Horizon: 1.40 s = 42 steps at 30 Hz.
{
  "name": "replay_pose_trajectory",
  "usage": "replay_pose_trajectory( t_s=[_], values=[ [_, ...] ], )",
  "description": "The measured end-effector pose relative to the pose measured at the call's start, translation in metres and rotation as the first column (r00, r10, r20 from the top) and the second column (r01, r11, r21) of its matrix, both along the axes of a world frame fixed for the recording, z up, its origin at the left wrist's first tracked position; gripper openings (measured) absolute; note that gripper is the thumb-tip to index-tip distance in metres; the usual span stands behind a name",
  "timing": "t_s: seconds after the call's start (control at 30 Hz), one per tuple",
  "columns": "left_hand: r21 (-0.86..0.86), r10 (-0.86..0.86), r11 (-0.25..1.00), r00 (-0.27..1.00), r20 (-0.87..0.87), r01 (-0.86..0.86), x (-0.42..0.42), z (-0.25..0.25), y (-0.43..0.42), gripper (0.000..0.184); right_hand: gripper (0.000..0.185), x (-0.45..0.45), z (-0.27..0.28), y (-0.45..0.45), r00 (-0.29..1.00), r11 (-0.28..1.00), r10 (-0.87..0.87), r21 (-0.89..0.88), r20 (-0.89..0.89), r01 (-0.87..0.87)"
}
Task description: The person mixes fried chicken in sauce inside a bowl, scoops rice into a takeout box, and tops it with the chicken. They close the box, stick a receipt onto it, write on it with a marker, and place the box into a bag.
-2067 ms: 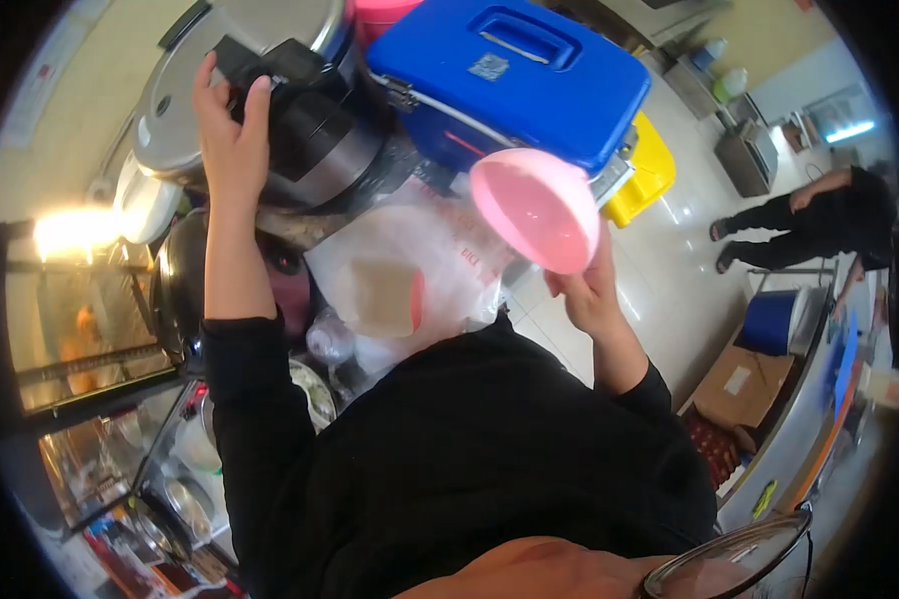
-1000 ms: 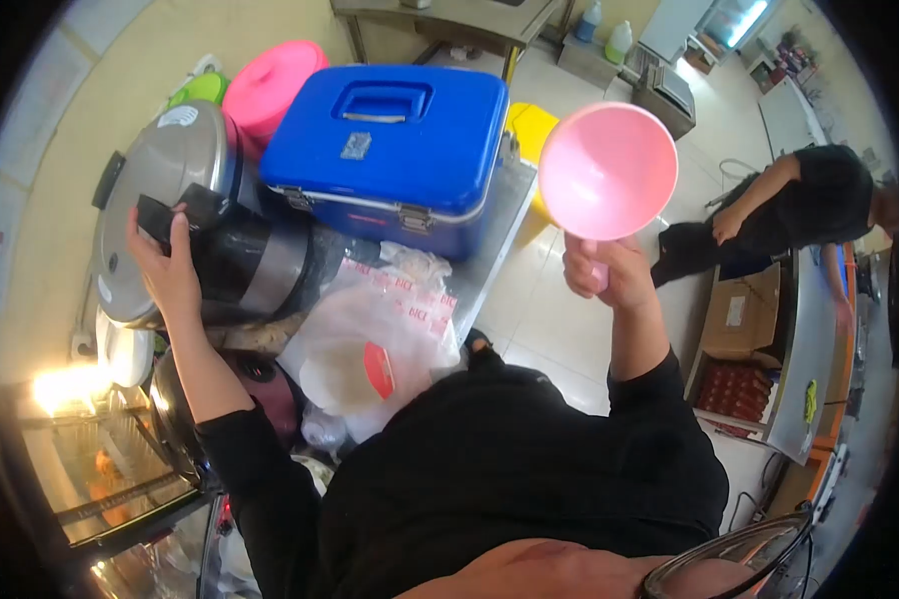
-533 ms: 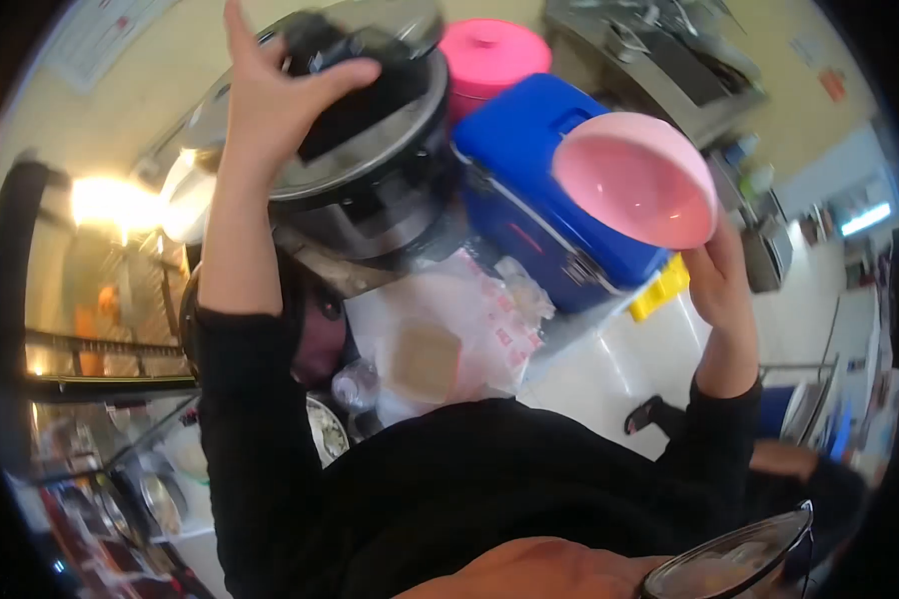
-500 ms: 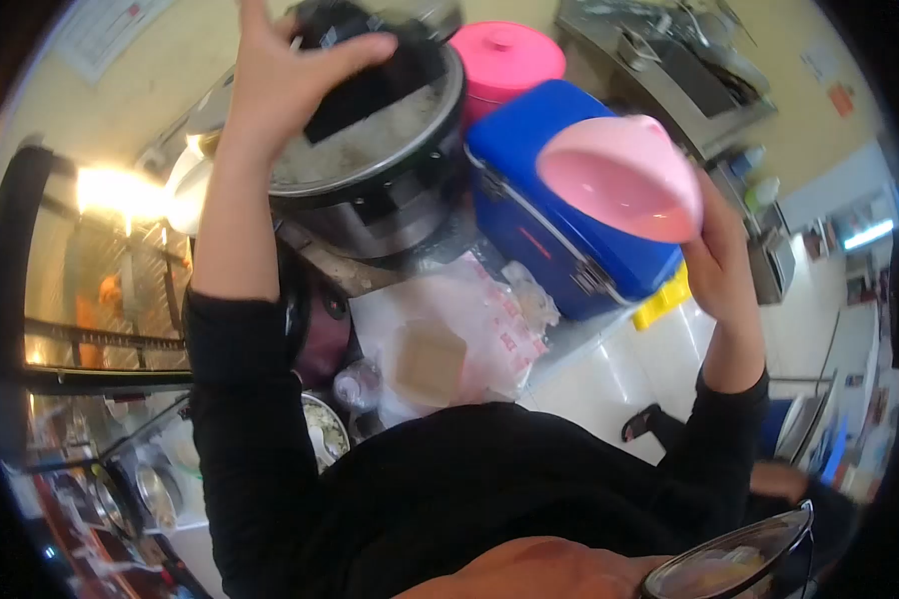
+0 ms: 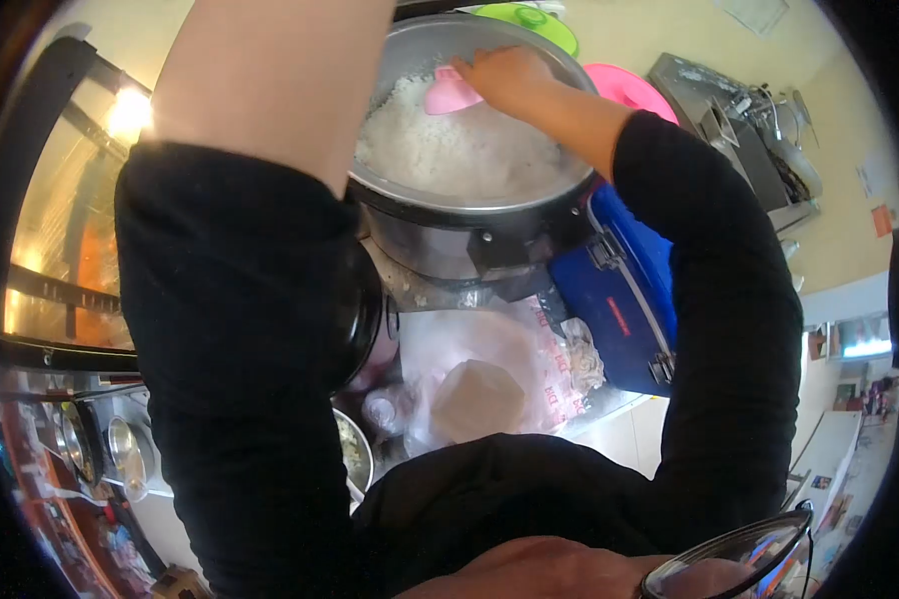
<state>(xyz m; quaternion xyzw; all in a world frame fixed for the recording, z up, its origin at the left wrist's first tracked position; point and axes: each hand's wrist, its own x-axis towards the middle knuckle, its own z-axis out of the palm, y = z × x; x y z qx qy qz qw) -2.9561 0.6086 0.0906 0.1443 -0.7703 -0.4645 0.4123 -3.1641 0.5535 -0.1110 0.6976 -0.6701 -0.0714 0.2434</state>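
My right hand (image 5: 504,80) grips a pink scoop (image 5: 452,93) by its narrow end, its wide part down at the white rice (image 5: 410,145). The rice fills a large metal pot (image 5: 579,75) in a dark-sided cooker (image 5: 430,245), and steam blurs its near part. My left forearm (image 5: 275,85) reaches up along the cooker's left side and leaves the top of the view, so the left hand is hidden.
A blue cooler box (image 5: 599,319) stands right of the cooker. In front lie white printed sheets (image 5: 489,339) and a pale paper piece (image 5: 477,401). A smaller dark pot (image 5: 355,319) is close on the left. Behind are a green lid (image 5: 534,25) and a pink lid (image 5: 634,92).
My right hand has brought the pink scoop from over the blue cooler into the rice pot. My left hand has moved up out of view, and the black lid no longer covers the pot.
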Motion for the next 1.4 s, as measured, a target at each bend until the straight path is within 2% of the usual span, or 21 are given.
replay_pose_trajectory(
  t_s=[0.1, 0.13, 0.2, 0.27, 0.37, 0.43, 0.47, 0.53, 0.67, 0.87, 0.97, 1.07, 1.17, 1.27, 1.33, 1.4],
  values=[
    [-0.003, 0.0, 1.0, 1.0, 0.005, 0.0, 0.009, -0.005, -0.005, 0.082, 0.034, 0.016, -0.021, -0.042, 0.99, 0.995, -0.004, 0.099, -0.138, 0.018],
    [-0.003, 0.0, 1.0, 1.0, 0.005, 0.0, 0.012, -0.006, -0.006, 0.081, 0.031, 0.016, -0.023, -0.049, 0.997, 0.994, -0.022, 0.107, -0.076, 0.03],
    [0.002, -0.001, 1.0, 1.0, 0.009, 0.001, 0.015, -0.009, -0.01, 0.081, 0.038, 0.015, -0.028, -0.059, 0.997, 0.989, -0.059, 0.136, 0.048, 0.052],
    [0.003, -0.005, 1.0, 1.0, 0.011, 0.005, 0.016, -0.009, -0.012, 0.08, 0.038, 0.01, -0.032, -0.074, 0.995, 0.99, -0.051, 0.138, 0.089, 0.038],
    [0.0, -0.004, 1.0, 1.0, 0.014, 0.004, 0.018, -0.011, -0.013, 0.079, 0.032, -0.013, -0.049, -0.103, 0.976, 0.99, 0.097, 0.084, 0.195, -0.115],
    [-0.003, -0.005, 1.0, 1.0, 0.019, 0.005, 0.018, -0.01, -0.013, 0.078, 0.023, -0.014, -0.061, -0.111, 0.993, 0.918, -0.002, 0.393, -0.115, 0.047],
    [-0.005, -0.007, 1.0, 1.0, 0.021, 0.007, 0.018, -0.01, -0.012, 0.078, 0.02, -0.006, -0.058, -0.109, 0.967, 0.842, 0.018, 0.525, -0.255, 0.122],
    [-0.005, -0.009, 1.0, 1.0, 0.024, 0.009, 0.016, -0.011, -0.012, 0.077, 0.021, 0.016, -0.017, -0.049, 0.989, 0.841, 0.069, 0.541, -0.128, 0.012],
    [-0.007, -0.006, 1.0, 1.0, 0.03, 0.006, 0.013, -0.011, -0.014, 0.075, 0.023, 0.023, -0.024, -0.043, 0.972, 0.773, 0.154, 0.635, -0.177, -0.006],
    [-0.004, -0.005, 1.0, 0.999, 0.035, 0.005, 0.013, -0.012, -0.017, 0.073, 0.024, 0.036, 0.008, -0.031, 0.976, 0.674, 0.179, 0.738, -0.124, -0.03],
    [-0.002, -0.009, 1.0, 0.999, 0.035, 0.009, 0.014, -0.01, -0.019, 0.072, 0.026, 0.043, 0.026, -0.03, 0.994, 0.683, 0.061, 0.73, -0.095, 0.028],
    [0.0, -0.018, 1.0, 0.999, 0.028, 0.018, 0.013, -0.01, -0.019, 0.071, 0.023, 0.029, 0.018, -0.053, 0.973, 0.851, 0.023, 0.516, -0.229, 0.101],
    [-0.006, -0.019, 1.0, 0.999, 0.032, 0.02, 0.012, -0.01, -0.02, 0.07, 0.027, 0.022, -0.008, -0.073, 0.998, 0.962, -0.056, 0.267, -0.009, 0.057],
    [-0.01, -0.014, 1.0, 0.999, 0.037, 0.014, 0.012, -0.012, -0.021, 0.069, 0.028, 0.003, -0.06, -0.09, 0.968, 0.998, 0.053, 0.005, 0.244, -0.056],
    [-0.008, -0.011, 1.0, 0.999, 0.041, 0.012, 0.011, -0.011, -0.024, 0.068, 0.029, -0.01, -0.067, -0.099, 0.974, 0.98, 0.176, 0.072, 0.139, -0.187],
    [-0.007, -0.011, 1.0, 0.999, 0.039, 0.011, 0.011, -0.01, -0.025, 0.067, 0.03, 0.003, -0.051, -0.094, 0.985, 0.952, 0.173, 0.252, 0.026, -0.174]
  ],
)
